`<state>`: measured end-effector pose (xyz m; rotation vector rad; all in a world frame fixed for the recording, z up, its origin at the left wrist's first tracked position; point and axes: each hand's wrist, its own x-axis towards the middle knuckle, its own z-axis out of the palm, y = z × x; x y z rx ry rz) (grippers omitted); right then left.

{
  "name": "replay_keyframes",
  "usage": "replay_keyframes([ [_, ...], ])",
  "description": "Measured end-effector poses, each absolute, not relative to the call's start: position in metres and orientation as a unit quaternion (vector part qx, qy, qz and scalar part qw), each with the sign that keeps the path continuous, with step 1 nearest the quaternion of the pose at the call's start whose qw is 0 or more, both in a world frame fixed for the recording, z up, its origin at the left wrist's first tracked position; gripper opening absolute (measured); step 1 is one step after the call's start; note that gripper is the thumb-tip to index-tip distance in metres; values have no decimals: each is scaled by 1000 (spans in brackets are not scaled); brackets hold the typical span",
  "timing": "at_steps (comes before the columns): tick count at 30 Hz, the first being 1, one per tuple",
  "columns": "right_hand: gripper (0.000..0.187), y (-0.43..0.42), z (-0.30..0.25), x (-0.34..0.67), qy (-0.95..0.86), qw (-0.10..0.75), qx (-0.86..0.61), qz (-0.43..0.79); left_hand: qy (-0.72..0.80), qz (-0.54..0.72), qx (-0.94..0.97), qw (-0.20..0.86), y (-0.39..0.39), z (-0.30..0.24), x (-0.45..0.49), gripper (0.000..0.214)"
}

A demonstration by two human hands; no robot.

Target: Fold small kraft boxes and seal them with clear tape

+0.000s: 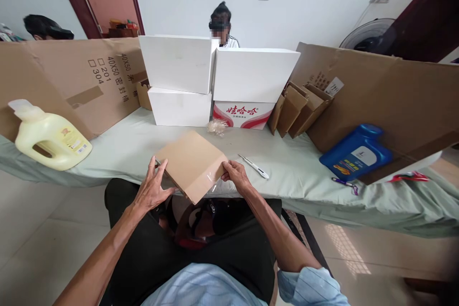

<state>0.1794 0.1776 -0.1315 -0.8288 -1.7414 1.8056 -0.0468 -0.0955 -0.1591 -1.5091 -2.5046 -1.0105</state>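
Note:
A small brown cardboard box is tilted at the table's front edge, above my lap. Clear tape shows along its right side, with a loose shiny piece sticking out. My left hand grips the box's left edge, fingers on the far part and thumb lower down. At the right corner, my right hand pinches the box edge by the tape; its fingertips are partly hidden. A white utility knife lies on the cloth just right of my right hand.
White boxes stand stacked at the back, with crumpled clear plastic before them. A yellow jug is left; a blue bottle, folded cartons and a pen are right. Two people sit beyond large cardboard panels.

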Motion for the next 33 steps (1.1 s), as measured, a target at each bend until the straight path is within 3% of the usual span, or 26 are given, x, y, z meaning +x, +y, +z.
replay_keyframes([
  [6,57,173,-98,178,-639,247,-296,665,-758,-365,-540,31,-92,-147,-42,84],
  [13,52,166,-6,192,-701,184,-229,650,-718,-428,-548,-36,-102,-100,-51,60],
  [20,37,160,29,180,-671,112,-283,676,-720,-463,-493,-153,-105,-88,-41,59],
  [26,41,159,36,152,-695,104,-265,660,-676,-570,-462,-62,-79,-75,-19,56],
  [29,45,168,43,148,-790,105,-203,569,-662,-593,-452,-77,-65,-64,-24,55],
  [33,28,195,36,146,-913,211,-114,329,-659,-613,-418,-126,-56,-53,-49,68],
])
